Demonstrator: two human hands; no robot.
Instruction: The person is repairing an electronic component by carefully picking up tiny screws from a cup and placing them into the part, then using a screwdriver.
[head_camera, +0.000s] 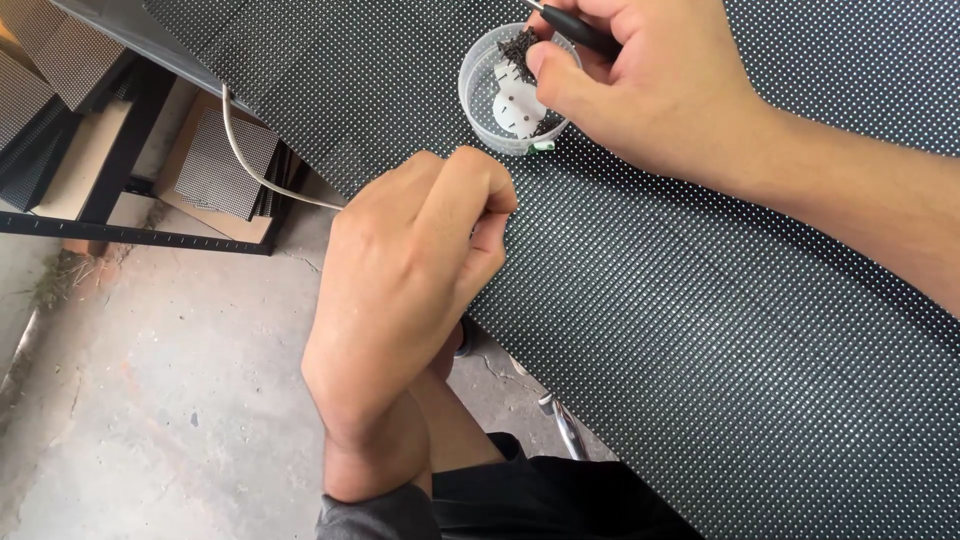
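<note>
A right hand (640, 85) is gripping a black-handled tool (580, 30) over a small clear plastic cup (480, 100) of dark bits, while the left hand (410, 270) is curling shut, its contents hidden. Both are working on a black dotted panel (700, 330); a grey cable (250, 165) is trailing left above a concrete floor (150, 380).

A grey cable (250, 165) runs from the edge of the work surface down toward the floor. Below it, dotted dark panels (232, 160) lie stacked on cardboard (190, 205), beside a black metal frame (130, 235). Further dark panels (45, 75) lean at the upper left. The concrete floor (150, 400) is stained and cracked.
</note>
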